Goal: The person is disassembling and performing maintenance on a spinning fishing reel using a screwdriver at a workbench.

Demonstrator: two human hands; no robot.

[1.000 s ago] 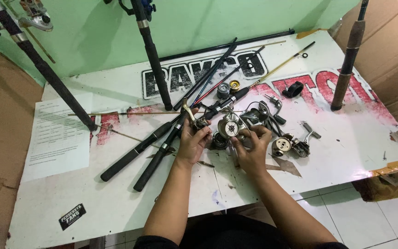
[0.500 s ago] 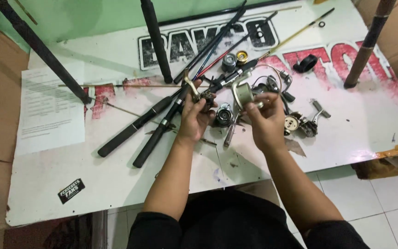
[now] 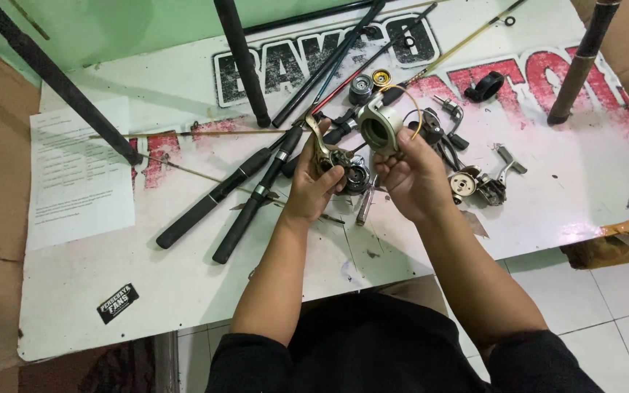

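My right hand [image 3: 410,177] holds up a pale metal fishing-reel rotor [image 3: 379,128], its round opening facing me, with a thin wire bail arching over it. My left hand [image 3: 316,183] grips a dark reel body [image 3: 349,173] with a brass-coloured handle arm sticking up past my thumb. Both hands hover just above the white table [image 3: 183,284], close together. Another disassembled reel [image 3: 478,183] lies to the right of my right hand.
Several black fishing rods [image 3: 245,191] lie across the table and others stand leaning on it [image 3: 242,62]. A printed paper sheet [image 3: 81,171] lies at left. Small spools [image 3: 362,86], a black ring [image 3: 483,86] and a black sticker [image 3: 118,303] are there. Cardboard flanks both sides.
My right hand has lifted the rotor off the reel and raised it, opening toward me. My left hand has stayed on the reel body. The camera has tipped down and closer.
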